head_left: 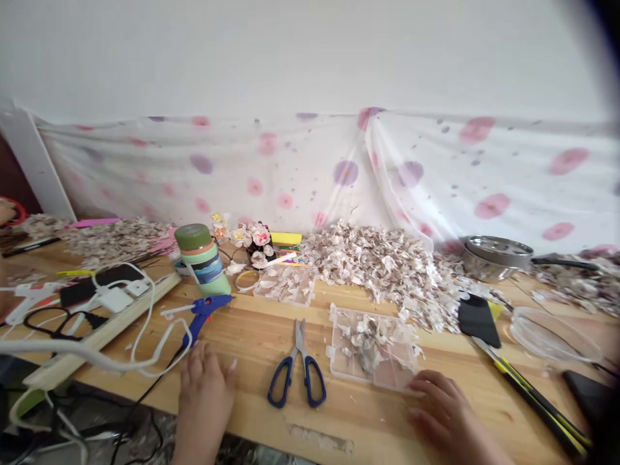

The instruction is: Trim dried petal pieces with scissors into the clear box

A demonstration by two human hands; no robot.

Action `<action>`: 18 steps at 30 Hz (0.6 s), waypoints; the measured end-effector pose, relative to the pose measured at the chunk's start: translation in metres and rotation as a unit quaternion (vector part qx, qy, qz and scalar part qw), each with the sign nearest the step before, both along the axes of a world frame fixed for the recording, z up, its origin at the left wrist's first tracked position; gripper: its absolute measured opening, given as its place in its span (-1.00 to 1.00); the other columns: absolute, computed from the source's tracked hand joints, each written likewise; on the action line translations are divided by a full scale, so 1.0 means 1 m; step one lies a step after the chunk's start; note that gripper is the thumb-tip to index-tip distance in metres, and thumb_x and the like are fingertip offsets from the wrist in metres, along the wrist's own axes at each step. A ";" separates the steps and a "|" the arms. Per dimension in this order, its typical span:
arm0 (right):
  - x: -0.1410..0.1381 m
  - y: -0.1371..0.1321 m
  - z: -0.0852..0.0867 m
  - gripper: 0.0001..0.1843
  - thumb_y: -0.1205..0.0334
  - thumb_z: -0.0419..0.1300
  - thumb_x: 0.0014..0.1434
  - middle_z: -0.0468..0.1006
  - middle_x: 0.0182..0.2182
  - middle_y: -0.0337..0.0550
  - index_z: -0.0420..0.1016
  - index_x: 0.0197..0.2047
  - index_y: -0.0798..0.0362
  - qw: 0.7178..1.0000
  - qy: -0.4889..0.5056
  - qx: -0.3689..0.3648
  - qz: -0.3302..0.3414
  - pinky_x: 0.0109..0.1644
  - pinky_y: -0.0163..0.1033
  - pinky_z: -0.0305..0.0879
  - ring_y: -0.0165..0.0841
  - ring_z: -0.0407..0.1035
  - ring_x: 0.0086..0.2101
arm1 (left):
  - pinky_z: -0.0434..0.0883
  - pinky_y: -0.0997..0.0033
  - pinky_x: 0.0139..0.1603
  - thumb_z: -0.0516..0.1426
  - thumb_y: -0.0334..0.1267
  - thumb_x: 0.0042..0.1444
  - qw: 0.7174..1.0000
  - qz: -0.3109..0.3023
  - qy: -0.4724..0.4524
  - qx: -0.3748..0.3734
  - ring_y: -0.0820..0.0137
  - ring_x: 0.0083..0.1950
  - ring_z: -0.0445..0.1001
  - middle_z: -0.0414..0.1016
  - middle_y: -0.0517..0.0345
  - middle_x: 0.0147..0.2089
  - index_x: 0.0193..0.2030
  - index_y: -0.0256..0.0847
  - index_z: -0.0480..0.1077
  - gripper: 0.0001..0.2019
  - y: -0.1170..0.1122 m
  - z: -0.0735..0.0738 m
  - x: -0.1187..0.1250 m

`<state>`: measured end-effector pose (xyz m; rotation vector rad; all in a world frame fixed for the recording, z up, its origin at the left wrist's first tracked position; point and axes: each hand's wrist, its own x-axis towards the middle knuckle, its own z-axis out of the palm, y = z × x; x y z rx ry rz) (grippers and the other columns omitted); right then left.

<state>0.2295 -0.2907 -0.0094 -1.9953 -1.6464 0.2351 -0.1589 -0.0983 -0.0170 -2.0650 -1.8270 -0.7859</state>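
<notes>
The right hand (438,407), fingers loosely apart, touches the four o'clock corner of a clear plastic box (341,349), light and thin-walled, best held by its rim, loose flakes (371,339) inside; the left hand (203,400) lies open at nine o'clock, past the scissors (296,365)

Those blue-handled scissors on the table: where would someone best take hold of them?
Best to grip the blue loop handles of the scissors, coming from the near side and from above, probably with the left hand, which rests closest. They lie flat on the wooden table, blades pointing away and loops towards the person, so fingers could likely slip straight in.
</notes>
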 end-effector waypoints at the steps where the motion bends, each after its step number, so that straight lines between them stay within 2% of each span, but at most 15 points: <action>1: -0.006 -0.002 0.001 -0.76 0.10 0.18 0.14 0.51 -0.10 -0.02 0.56 -0.17 -0.03 1.000 0.013 -0.011 0.003 0.04 -0.14 0.38 -0.18 0.42 -0.07 | 0.19 -0.06 0.22 -0.19 -0.12 0.19 1.000 -0.027 -0.010 0.013 -0.14 0.27 0.11 0.21 -0.54 0.17 0.08 -0.68 0.26 -0.42 -0.008 0.001 0.011; 4: -0.020 -0.008 0.003 -0.84 0.19 0.10 0.21 0.48 -0.22 -0.04 0.50 -0.30 0.01 0.999 0.049 0.003 0.007 -0.07 -0.18 0.40 -0.23 0.42 -0.17 | 0.19 -0.01 0.25 -0.14 -0.12 0.22 0.989 -0.136 -0.065 -0.014 -0.03 0.27 0.15 0.27 -0.38 0.17 0.07 -0.50 0.30 -0.51 -0.030 0.009 0.043; 7: -0.030 -0.016 0.000 -0.75 0.24 0.02 0.26 0.45 -0.35 -0.08 0.40 -0.44 0.02 0.996 0.064 0.064 -0.006 -0.19 -0.20 0.38 -0.26 0.41 -0.29 | 0.33 0.08 0.11 -0.09 -0.08 0.21 0.956 -0.230 -0.151 -0.102 0.09 0.07 0.37 0.43 -0.19 -0.01 0.06 -0.31 0.34 -0.57 -0.054 0.017 0.071; 10: -0.037 -0.028 -0.002 -0.71 0.27 -0.04 0.29 0.42 -0.40 -0.10 0.37 -0.45 0.02 0.987 0.072 0.141 -0.033 -0.24 -0.20 0.36 -0.28 0.39 -0.36 | 0.42 0.14 -0.15 -0.05 0.06 0.17 0.919 -0.233 -0.244 -0.203 0.17 -0.25 0.46 0.44 -0.02 -0.30 0.10 -0.29 0.29 -0.48 -0.074 0.019 0.089; 12: -0.042 -0.039 -0.001 -0.72 0.27 -0.03 0.29 0.41 -0.41 -0.11 0.37 -0.43 0.02 0.981 0.081 0.173 -0.047 -0.26 -0.22 0.35 -0.29 0.38 -0.38 | 0.42 0.18 -0.24 -0.03 0.17 0.14 0.888 -0.228 -0.300 -0.263 0.22 -0.35 0.44 0.42 0.03 -0.33 0.16 -0.31 0.21 -0.37 -0.082 0.019 0.096; 14: -0.048 -0.052 0.003 -0.75 0.26 0.01 0.29 0.41 -0.42 -0.13 0.36 -0.43 0.01 0.977 0.089 0.187 -0.048 -0.29 -0.24 0.34 -0.31 0.38 -0.39 | 0.42 0.22 -0.23 -0.03 0.24 0.11 0.839 -0.249 -0.363 -0.321 0.24 -0.33 0.46 0.45 -0.02 -0.25 0.23 -0.32 0.12 -0.27 -0.088 0.020 0.099; 18: -0.071 -0.073 0.007 -0.77 0.29 0.03 0.28 0.43 -0.44 -0.17 0.40 -0.41 -0.01 0.977 0.095 0.191 0.010 -0.32 -0.28 0.35 -0.34 0.38 -0.41 | 0.44 0.29 -0.22 0.01 0.34 0.03 0.694 -0.288 -0.495 -0.436 0.18 -0.09 0.48 0.45 -0.18 0.02 0.33 -0.26 -0.06 -0.11 -0.097 0.019 0.095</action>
